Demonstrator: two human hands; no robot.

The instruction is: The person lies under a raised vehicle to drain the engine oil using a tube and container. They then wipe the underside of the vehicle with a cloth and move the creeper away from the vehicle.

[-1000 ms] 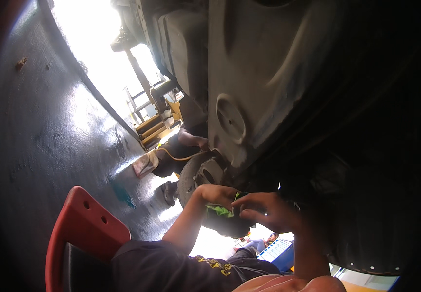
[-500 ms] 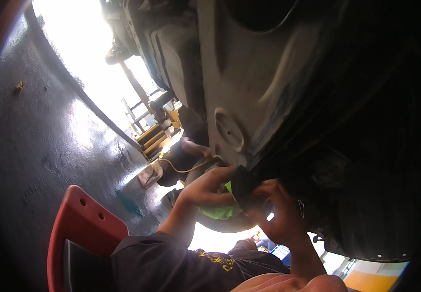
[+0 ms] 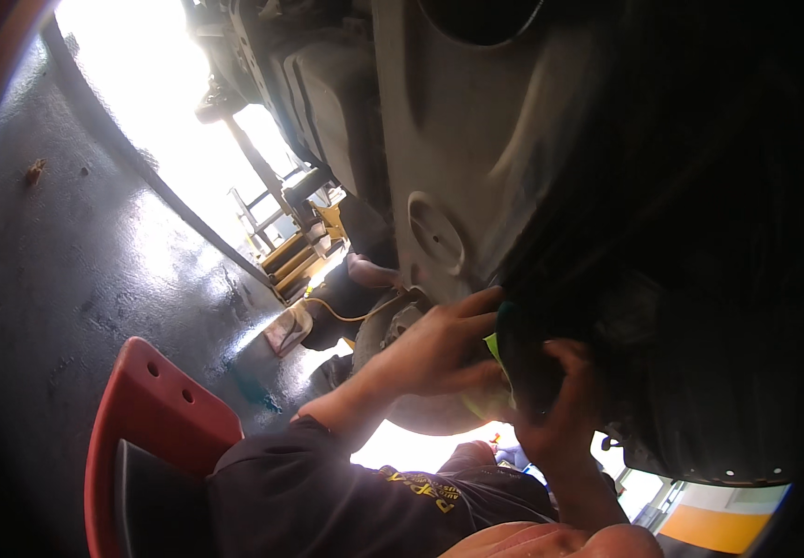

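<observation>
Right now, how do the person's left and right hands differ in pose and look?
The left hand slants up and rightward, while the right hand points more steeply upward. The left hand's fingers look extended; the right hand's are curved. The left hand is better lit, the right hand more shadowed. Both are bare and at the dark piece between them.

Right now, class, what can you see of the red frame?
The red frame looks like hard plastic, with rounded corners and two dark holes in its broad upper part. It borders a black panel, slants at the lower left, and runs out of the picture below. The dark shirt overlaps its right end; whether they touch is unclear.
</observation>
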